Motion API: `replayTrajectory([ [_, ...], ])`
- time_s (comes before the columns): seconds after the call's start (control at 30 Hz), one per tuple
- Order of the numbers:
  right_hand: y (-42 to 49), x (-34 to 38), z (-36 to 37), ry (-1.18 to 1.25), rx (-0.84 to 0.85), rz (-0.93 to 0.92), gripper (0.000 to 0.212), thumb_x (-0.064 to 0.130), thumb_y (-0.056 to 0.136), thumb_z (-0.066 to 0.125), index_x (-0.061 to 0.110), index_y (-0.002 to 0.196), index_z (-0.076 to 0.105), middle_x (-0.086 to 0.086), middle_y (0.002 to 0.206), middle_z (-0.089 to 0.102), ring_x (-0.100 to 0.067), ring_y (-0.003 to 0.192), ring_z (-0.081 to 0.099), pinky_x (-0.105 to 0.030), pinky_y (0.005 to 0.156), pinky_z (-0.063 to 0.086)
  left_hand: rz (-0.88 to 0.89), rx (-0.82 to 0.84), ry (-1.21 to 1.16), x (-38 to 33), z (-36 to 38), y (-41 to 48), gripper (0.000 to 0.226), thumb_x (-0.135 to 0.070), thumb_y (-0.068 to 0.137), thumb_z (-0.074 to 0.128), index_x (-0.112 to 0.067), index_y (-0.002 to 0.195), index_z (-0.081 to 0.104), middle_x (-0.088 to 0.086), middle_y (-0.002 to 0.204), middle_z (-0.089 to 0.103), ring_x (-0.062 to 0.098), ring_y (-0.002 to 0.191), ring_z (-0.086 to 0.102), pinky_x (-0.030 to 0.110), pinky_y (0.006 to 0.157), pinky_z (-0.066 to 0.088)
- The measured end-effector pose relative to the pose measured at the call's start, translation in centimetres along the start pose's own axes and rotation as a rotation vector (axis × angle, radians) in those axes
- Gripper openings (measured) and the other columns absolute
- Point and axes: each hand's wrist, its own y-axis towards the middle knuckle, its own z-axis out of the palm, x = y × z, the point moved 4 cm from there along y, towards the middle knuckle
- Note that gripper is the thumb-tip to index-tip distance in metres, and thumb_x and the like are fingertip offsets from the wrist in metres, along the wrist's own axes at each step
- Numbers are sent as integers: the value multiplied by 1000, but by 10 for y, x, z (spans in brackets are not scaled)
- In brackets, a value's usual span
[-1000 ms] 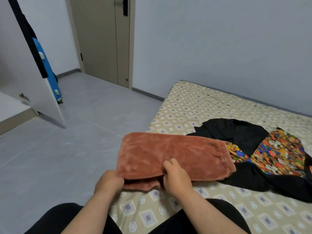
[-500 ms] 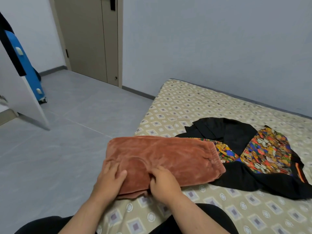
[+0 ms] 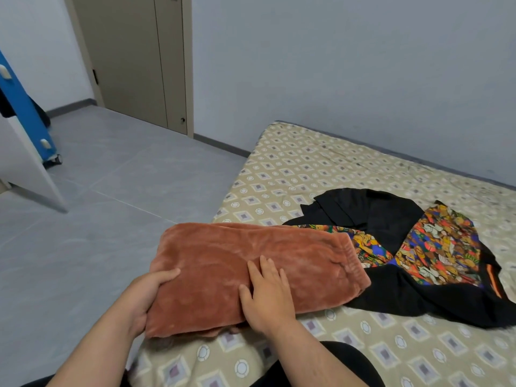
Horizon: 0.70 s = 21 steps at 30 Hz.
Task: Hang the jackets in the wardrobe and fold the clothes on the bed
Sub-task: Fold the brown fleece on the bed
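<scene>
Fingers (image 3: 266, 268) of the right hand (image 3: 268, 300) are lying straight, slightly apart, atop the folded rust fleece (image 3: 223, 263) resting at the left edge of the bed (image 3: 307, 169); the left hand (image 3: 145, 294) is clamping the fleece's end, thumb on top.

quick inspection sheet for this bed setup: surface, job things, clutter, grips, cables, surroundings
surface: bed with a beige diamond-pattern sheet, lightly creased
job's things: rust plush garment lies folded at the near edge of the bed, its right end over the black garment, which has colourful print panels and lies spread out, unfolded
clutter: nothing seen
grips: left hand holds the rust plush garment's left end, thumb on top; right hand rests flat on top of it, fingers straight
cables: nothing seen
surroundings: grey tiled floor, beige door, white panel at the left with a blue wheeled case behind it
</scene>
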Motion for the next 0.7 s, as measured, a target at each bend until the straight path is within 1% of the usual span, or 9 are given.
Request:
replayTrajectory([
  [0.1,-10,10,-18,106,-191,-73,52,41,97,40,24,145,48,-1,155,39,-20,144,31,-36,122,15,4,-9,-28,-19,-19,-17,33,-14,72,70,1,101,70,26,82,73,35,60,71,43,59,61],
  [0.17,-18,17,-30,123,-332,-155,42,32,92,52,18,130,64,-3,137,57,-23,128,50,-41,113,32,37,-28,-57,-32,-41,-31,39,-15,66,68,0,101,69,24,75,72,34,56,70,43,57,60],
  [0.27,-26,29,-33,58,-426,-311,41,27,83,60,17,122,68,-6,127,63,-27,117,59,-46,102,44,125,-73,-125,-45,-72,-52,43,-18,63,69,-3,102,67,22,72,72,34,55,70,43,52,59],
  [0.3,-27,35,-27,13,-361,-352,47,30,84,57,18,129,64,-8,134,59,-28,123,56,-48,106,41,143,-73,-150,-47,-78,-59,43,-20,63,70,-4,103,67,22,74,72,34,58,71,44,52,59],
  [0.37,-29,44,-11,-101,-162,-391,61,39,92,44,23,150,40,-11,157,36,-30,145,32,-50,120,18,171,-30,-195,-47,-80,-66,44,-22,67,70,-5,107,68,22,83,73,35,66,73,47,59,60],
  [0.47,-23,47,7,-199,0,-377,67,47,96,27,29,158,12,-7,167,6,-26,154,1,-50,121,-7,209,26,-260,-46,-76,-66,45,-22,70,69,-6,113,68,22,93,73,36,76,73,48,67,59],
  [0.57,-15,40,15,-223,68,-333,66,50,97,23,30,159,8,-5,168,2,-25,154,-4,-49,120,-11,253,130,-344,-47,-66,-64,42,-23,75,63,-5,112,70,21,97,74,35,80,74,47,64,60],
  [0.63,-12,34,19,-211,182,-304,66,49,98,31,31,159,11,-4,168,4,-22,154,-2,-46,120,-10,271,204,-359,-45,-54,-61,43,-22,78,60,-6,117,69,22,103,73,34,84,74,47,66,61],
  [0.7,-10,34,13,55,249,-239,57,37,97,47,31,153,36,-4,163,26,-19,151,17,-41,124,0,290,272,-347,-42,-36,-59,43,-18,81,57,-8,121,67,23,108,72,34,89,73,45,69,61],
])
